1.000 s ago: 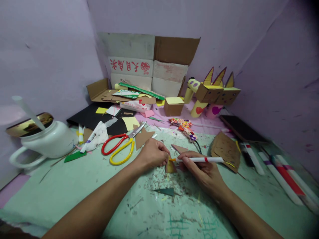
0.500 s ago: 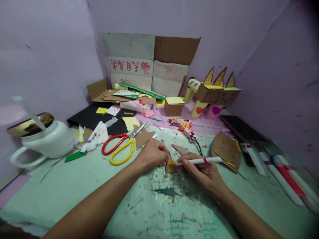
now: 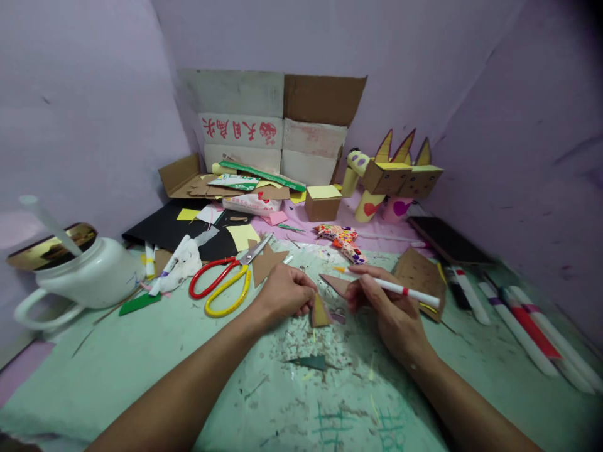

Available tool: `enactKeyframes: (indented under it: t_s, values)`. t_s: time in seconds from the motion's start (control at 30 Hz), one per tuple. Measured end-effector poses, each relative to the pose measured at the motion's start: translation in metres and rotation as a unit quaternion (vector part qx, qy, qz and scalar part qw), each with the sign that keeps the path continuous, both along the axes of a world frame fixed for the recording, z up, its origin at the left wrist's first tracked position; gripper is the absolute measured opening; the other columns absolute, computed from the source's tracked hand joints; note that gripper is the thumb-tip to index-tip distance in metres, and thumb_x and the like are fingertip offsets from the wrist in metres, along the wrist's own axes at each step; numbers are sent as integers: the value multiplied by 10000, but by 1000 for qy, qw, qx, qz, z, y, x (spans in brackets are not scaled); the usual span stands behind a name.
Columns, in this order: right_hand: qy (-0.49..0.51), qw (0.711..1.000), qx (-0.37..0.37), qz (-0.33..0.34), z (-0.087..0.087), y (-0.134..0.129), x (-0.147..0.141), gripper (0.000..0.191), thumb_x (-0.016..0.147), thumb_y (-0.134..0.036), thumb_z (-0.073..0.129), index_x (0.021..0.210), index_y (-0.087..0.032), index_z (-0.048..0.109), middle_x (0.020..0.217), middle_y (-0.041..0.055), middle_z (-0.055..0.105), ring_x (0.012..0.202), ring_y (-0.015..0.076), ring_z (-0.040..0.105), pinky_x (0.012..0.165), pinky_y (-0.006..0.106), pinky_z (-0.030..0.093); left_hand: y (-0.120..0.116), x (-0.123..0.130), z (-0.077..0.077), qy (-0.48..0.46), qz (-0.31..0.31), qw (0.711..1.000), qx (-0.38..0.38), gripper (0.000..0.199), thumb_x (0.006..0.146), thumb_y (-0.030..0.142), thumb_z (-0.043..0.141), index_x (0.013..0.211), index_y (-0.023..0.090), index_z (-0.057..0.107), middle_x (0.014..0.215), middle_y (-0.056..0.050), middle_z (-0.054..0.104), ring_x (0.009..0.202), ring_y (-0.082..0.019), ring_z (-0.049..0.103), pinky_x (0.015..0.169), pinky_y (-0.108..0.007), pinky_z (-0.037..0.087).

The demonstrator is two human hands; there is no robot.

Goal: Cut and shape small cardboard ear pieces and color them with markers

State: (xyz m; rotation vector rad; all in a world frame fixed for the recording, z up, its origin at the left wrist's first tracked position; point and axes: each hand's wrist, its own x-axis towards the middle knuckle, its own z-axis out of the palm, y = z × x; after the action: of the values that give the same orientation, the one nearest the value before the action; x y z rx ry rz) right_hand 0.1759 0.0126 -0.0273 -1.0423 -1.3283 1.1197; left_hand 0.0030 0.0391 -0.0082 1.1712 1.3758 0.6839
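Note:
My left hand (image 3: 288, 290) is closed, pinching the upper edge of a small cardboard triangle (image 3: 321, 313) whose face is coloured yellow. My right hand (image 3: 393, 311) grips a white marker (image 3: 414, 294) with a red band. Its orange-yellow tip points left, lifted away from the triangle. Beside the right fingertips lies a pinkish-brown triangle (image 3: 333, 284); whether the fingers touch it I cannot tell. A dark green triangular scrap (image 3: 311, 361) rests below the hands. Red-and-yellow-handled scissors (image 3: 228, 304) lie left of my left hand, partly over a brown cardboard star (image 3: 269, 263).
A white mug (image 3: 89, 276) stands at the left. Behind are a cardboard box (image 3: 323, 204), a flower-patterned glue gun (image 3: 336, 233) and cardboard animal figures (image 3: 389, 179). At right lie a cardboard piece (image 3: 419, 276), a dark tablet-like slab (image 3: 447, 242) and several markers (image 3: 518, 329).
My right hand has lifted the marker off the yellow triangle and moved slightly right and up, tilting the marker. My left hand still pinches the triangle. The view has shifted slightly.

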Motion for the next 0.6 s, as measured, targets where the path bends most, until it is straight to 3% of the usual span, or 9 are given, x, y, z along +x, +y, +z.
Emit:
enactKeyframes:
  t_s: [0.07,0.2,0.33,0.6]
  values:
    - [30,999,-38,1,4,2,-1,236,809,-359,577,985,-201,582,714,17,649,604,145,591,565,267,500,-1,-1,4,-8,1,1000,12,103,608,40,521,606,112,593,431,20,548,350,-81,490,343,-172,375]
    - [30,992,-97,77,10,2,-4,245,677,-289,684,857,-200,543,722,0,630,600,139,589,494,238,483,-4,-3,9,-12,-2,998,58,100,614,47,531,627,103,613,462,17,565,357,-74,495,350,-169,368]
    - [29,987,-98,121,8,0,-6,217,667,-230,652,809,-206,490,597,-59,567,484,95,524,436,199,423,-5,-2,10,1,-7,995,101,111,593,43,541,623,95,634,439,24,552,354,-73,483,363,-171,363]
    - [23,985,-87,147,0,2,-7,243,613,-139,591,793,-206,442,558,-81,553,426,67,451,398,179,412,-6,0,11,10,-11,993,120,109,575,58,544,606,102,639,412,29,534,356,-71,455,376,-176,347]
